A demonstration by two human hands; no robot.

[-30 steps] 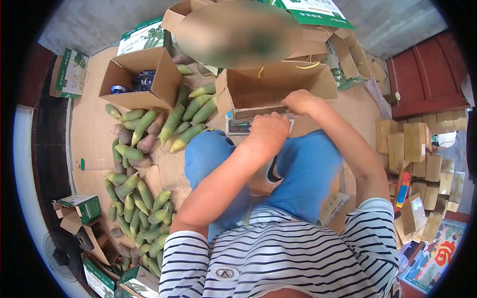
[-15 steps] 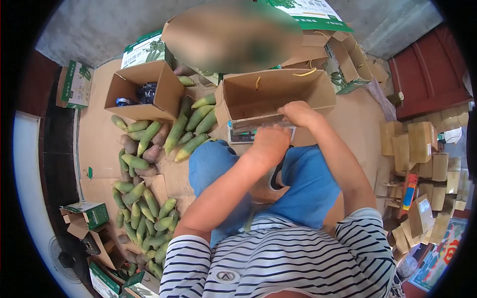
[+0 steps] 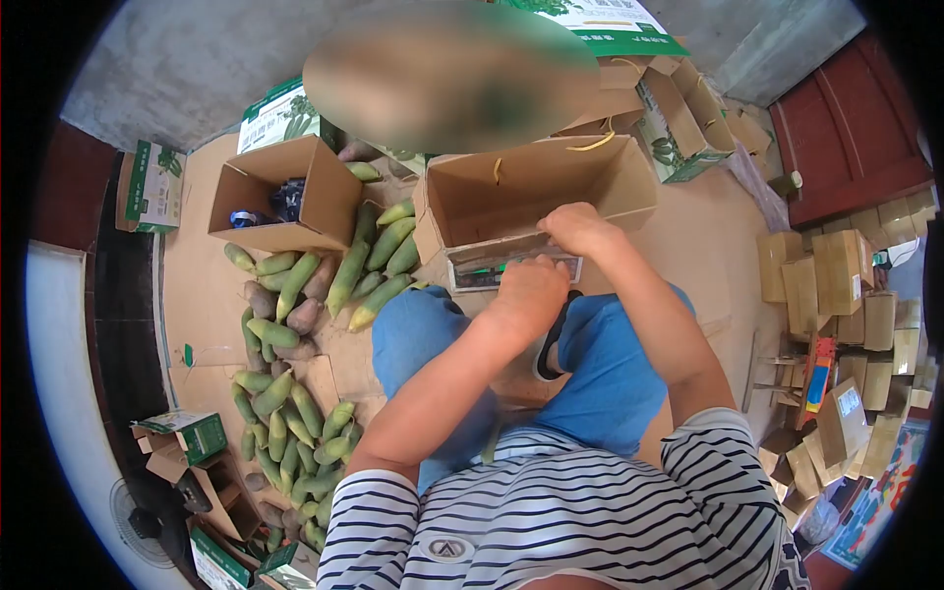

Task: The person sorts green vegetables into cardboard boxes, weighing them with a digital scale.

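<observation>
An open-topped cardboard box stands in front of my knees, its brown inside facing up. Yellow cord handles show on its far wall. Over the rim of its near wall, my right hand is closed with the fingers bent down toward the inside. My left hand is closed in a pinch against the outer face of the same wall, just below the right one. Whatever lies between the fingertips of either hand is hidden.
Green radishes lie in piles at my left, with more beside the box. A smaller carton holds dark items. Further cartons stand at the back right, and small brown boxes are stacked at the right. A fan stands lower left.
The view has shifted slightly. Both hands stay at the box's near wall, with only small finger movements; the near wall's upper edge looks a little more upright.
</observation>
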